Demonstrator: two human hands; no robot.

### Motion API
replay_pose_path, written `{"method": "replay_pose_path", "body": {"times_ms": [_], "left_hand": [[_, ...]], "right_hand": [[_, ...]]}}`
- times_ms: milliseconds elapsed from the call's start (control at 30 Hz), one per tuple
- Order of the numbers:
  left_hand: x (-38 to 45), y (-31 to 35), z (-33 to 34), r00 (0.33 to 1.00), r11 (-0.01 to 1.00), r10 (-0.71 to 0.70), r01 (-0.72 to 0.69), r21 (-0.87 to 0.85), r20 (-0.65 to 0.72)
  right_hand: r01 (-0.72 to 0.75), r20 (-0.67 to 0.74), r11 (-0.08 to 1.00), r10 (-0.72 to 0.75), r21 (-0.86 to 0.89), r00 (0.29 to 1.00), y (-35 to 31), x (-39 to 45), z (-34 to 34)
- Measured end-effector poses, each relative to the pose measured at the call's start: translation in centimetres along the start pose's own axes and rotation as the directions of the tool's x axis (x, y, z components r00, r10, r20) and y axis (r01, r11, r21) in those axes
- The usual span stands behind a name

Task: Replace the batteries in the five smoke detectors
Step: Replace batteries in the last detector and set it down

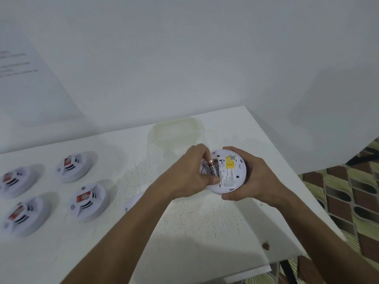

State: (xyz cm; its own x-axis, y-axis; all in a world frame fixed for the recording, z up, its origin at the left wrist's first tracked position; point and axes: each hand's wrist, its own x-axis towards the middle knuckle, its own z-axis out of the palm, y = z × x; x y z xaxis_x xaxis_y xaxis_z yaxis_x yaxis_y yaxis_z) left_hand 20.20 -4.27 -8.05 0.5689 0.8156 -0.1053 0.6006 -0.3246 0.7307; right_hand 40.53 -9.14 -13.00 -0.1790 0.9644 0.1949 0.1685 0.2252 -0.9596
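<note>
White plastic forms the round smoke detector (228,173) that is held above the right part of the table (184,226), with its back side turned up to the camera. On this back there is a yellow sticker (230,161) and small printed text. The right hand (249,177) grips the detector from the right, the fingers curled over its far rim and the thumb under its near rim. The left hand (191,173) pinches a black battery (214,168) with a copper-coloured end, and the battery lies at the open slot on the left part of the detector's back.

A white round piece (133,201) lies on the table just beside the left forearm, partly hidden by it. Four other smoke detectors (88,201) stand well apart on the left of the table, each with a red label on top. The table shows a yellowish stain (174,130) near the wall. A paper sheet (26,78) with blurred text hangs on the wall at the left.
</note>
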Motion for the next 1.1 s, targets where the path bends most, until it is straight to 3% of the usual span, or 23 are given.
{"method": "replay_pose_path", "body": {"times_ms": [200, 400, 567, 733, 1000, 1100], "left_hand": [[0.3, 0.2, 1.5, 0.975, 0.990, 0.101, -0.119, -0.080, -0.197], [0.7, -0.1, 1.5, 0.918, 0.978, 0.210, -0.195, 0.078, -0.336], [0.9, -0.7, 1.5, 0.897, 0.991, 0.137, -0.121, 0.065, -0.420], [0.9, -1.1, 1.4, 0.887, 0.993, 0.033, -0.080, -0.082, -0.460], [1.1, -1.4, 1.0, 0.871, 0.974, 0.061, -0.159, -0.162, -0.488], [1.5, -1.9, 0.5, 0.865, 0.920, -0.027, -0.175, -0.352, -0.501]], "right_hand": [[0.006, -0.004, 1.000, -0.006, -0.007, 1.000, -0.2, 0.4, -1.6], [0.010, 0.041, 0.999, -0.009, -0.036, 0.999, -0.5, 0.7, -1.9], [0.015, 0.060, 0.999, -0.013, -0.041, 0.998, -0.2, 1.0, -1.6], [0.036, 0.042, 0.998, -0.033, -0.052, 0.999, 0.0, 1.1, -0.9], [0.010, 0.044, 0.999, -0.009, -0.037, 0.999, 0.1, 1.2, -0.7], [-0.015, 0.037, 0.999, 0.017, -0.039, 0.999, 0.5, 0.8, -1.2]]}}
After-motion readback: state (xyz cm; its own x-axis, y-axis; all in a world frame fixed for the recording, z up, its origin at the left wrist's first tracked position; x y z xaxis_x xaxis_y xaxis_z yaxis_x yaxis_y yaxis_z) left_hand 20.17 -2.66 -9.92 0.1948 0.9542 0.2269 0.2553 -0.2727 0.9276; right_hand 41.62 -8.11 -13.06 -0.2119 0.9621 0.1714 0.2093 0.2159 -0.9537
